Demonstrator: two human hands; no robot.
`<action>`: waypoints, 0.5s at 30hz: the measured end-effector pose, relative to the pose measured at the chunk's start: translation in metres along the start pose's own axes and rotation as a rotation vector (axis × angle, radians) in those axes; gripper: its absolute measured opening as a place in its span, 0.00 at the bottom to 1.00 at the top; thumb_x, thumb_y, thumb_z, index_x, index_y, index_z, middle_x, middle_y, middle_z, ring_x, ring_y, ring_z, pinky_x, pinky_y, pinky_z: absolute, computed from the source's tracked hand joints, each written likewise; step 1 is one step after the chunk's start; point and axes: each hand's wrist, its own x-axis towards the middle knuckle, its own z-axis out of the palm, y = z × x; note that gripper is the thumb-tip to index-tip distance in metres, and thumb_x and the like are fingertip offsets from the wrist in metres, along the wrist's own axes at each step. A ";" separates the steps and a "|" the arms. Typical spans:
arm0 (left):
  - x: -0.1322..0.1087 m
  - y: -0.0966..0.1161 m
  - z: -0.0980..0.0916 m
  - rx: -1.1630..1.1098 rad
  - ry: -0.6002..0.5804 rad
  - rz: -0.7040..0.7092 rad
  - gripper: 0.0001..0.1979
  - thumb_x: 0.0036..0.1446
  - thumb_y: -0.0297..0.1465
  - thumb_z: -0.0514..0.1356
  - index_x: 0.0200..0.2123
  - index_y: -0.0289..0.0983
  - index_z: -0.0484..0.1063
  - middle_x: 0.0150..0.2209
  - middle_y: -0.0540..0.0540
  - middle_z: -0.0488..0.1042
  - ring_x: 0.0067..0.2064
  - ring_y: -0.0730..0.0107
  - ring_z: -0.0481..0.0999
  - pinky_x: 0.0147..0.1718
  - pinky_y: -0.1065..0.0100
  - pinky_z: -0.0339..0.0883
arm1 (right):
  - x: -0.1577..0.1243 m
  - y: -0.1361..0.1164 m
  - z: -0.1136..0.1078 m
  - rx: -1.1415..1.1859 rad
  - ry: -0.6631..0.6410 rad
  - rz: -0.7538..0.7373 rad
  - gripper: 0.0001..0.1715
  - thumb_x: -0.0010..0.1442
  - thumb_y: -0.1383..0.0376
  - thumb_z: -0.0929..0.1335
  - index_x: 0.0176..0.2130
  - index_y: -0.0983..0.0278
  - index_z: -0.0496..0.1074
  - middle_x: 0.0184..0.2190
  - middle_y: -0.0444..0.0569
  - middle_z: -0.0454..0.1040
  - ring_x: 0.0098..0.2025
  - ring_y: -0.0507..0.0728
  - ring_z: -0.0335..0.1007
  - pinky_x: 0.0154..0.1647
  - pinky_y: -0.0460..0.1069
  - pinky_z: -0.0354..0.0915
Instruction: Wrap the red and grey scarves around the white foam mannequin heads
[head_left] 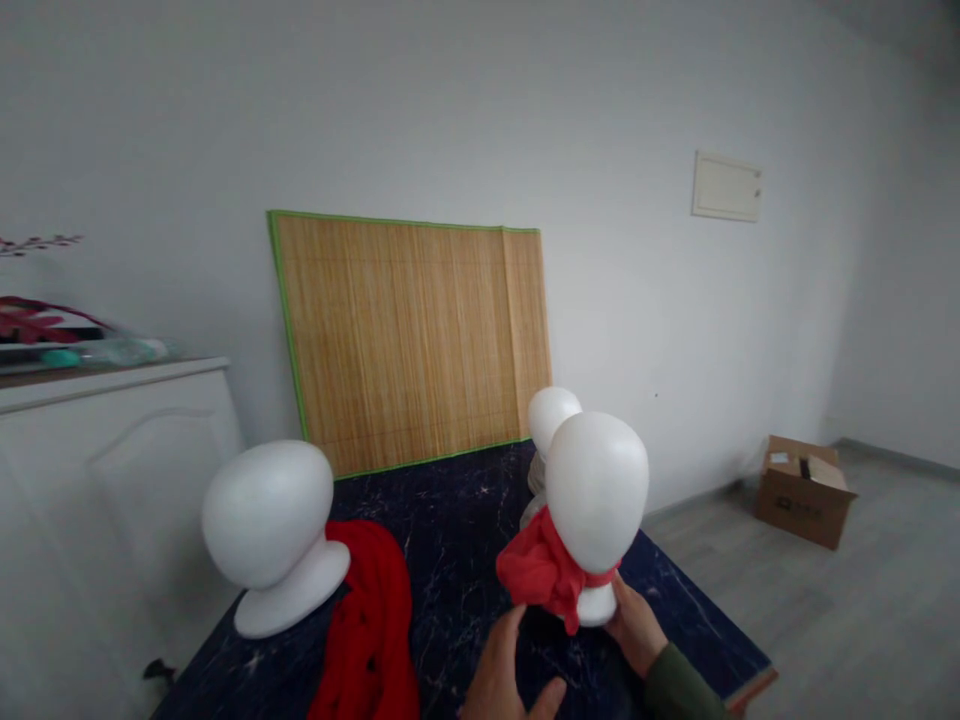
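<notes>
A white mannequin head (598,490) stands on the dark table, with a red scarf (538,566) wrapped around its neck and bunched on the left. My right hand (636,624) grips the right side of its base, the fingertips partly hidden behind it. Just below the scarf, my left hand (504,675) is open with thumb and fingers apart, holding nothing. Behind this head is another white mannequin head (553,412), partly covered, with greyish cloth near its neck. At the left, a third mannequin head (270,512) stands beside a long red knitted scarf (373,610) lying on the table.
The dark blue marbled table (459,540) has its right edge beyond my right hand. A bamboo mat (420,345) with green trim leans against the wall. A white cabinet (135,470) stands at left; a cardboard box (802,495) sits on the floor at right.
</notes>
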 end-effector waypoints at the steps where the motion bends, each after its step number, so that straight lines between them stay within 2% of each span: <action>1: 0.001 0.001 0.003 0.022 0.064 -0.011 0.39 0.40 0.37 0.63 0.55 0.28 0.57 0.55 0.28 0.63 0.55 0.48 0.64 0.53 0.53 0.59 | -0.008 0.004 0.010 0.055 -0.079 0.005 0.30 0.49 0.43 0.63 0.40 0.64 0.67 0.38 0.54 0.75 0.38 0.60 0.72 0.38 0.53 0.66; 3: 0.005 0.002 0.003 0.059 0.182 -0.052 0.45 0.37 0.39 0.64 0.56 0.25 0.52 0.58 0.23 0.56 0.60 0.44 0.56 0.56 0.50 0.53 | -0.020 0.012 0.026 0.117 -0.190 0.018 0.29 0.49 0.44 0.64 0.39 0.64 0.68 0.37 0.54 0.75 0.38 0.61 0.71 0.38 0.53 0.66; 4: 0.008 0.003 -0.001 0.053 0.210 -0.072 0.44 0.39 0.39 0.64 0.56 0.25 0.52 0.58 0.23 0.55 0.60 0.44 0.55 0.56 0.50 0.52 | -0.023 0.014 0.031 0.114 -0.205 0.026 0.28 0.48 0.44 0.65 0.37 0.64 0.69 0.36 0.53 0.76 0.37 0.60 0.71 0.37 0.53 0.66; 6: 0.013 0.001 -0.014 -0.013 0.185 -0.087 0.36 0.45 0.39 0.60 0.55 0.29 0.56 0.56 0.27 0.60 0.58 0.48 0.59 0.55 0.53 0.55 | -0.025 0.016 0.036 0.086 -0.195 0.044 0.28 0.47 0.44 0.66 0.34 0.64 0.69 0.35 0.52 0.76 0.36 0.60 0.71 0.35 0.52 0.66; 8: 0.018 -0.005 -0.032 -0.107 0.115 -0.087 0.25 0.50 0.38 0.56 0.50 0.32 0.64 0.52 0.33 0.67 0.54 0.52 0.66 0.53 0.55 0.59 | -0.023 0.016 0.035 0.069 -0.196 0.051 0.28 0.46 0.43 0.66 0.34 0.64 0.69 0.34 0.52 0.76 0.36 0.60 0.72 0.34 0.51 0.66; 11: 0.026 -0.020 -0.064 -0.219 0.108 -0.149 0.18 0.52 0.38 0.54 0.43 0.35 0.71 0.47 0.39 0.73 0.50 0.55 0.70 0.53 0.56 0.59 | -0.018 0.013 0.030 0.049 -0.227 0.025 0.30 0.47 0.43 0.66 0.35 0.65 0.70 0.35 0.54 0.76 0.37 0.60 0.72 0.35 0.51 0.66; 13: 0.034 -0.028 -0.085 -0.316 0.190 -0.262 0.18 0.51 0.39 0.55 0.42 0.35 0.71 0.45 0.41 0.75 0.51 0.55 0.70 0.54 0.56 0.59 | -0.015 0.014 0.028 0.027 -0.224 0.013 0.30 0.48 0.43 0.65 0.35 0.66 0.71 0.34 0.54 0.77 0.37 0.60 0.72 0.36 0.51 0.66; 15: 0.045 -0.032 -0.106 -0.508 0.315 -0.400 0.19 0.52 0.41 0.55 0.43 0.35 0.70 0.44 0.42 0.75 0.50 0.56 0.71 0.51 0.56 0.63 | -0.013 0.015 0.028 0.003 -0.216 0.021 0.29 0.49 0.44 0.65 0.36 0.67 0.72 0.33 0.53 0.77 0.37 0.61 0.72 0.37 0.52 0.66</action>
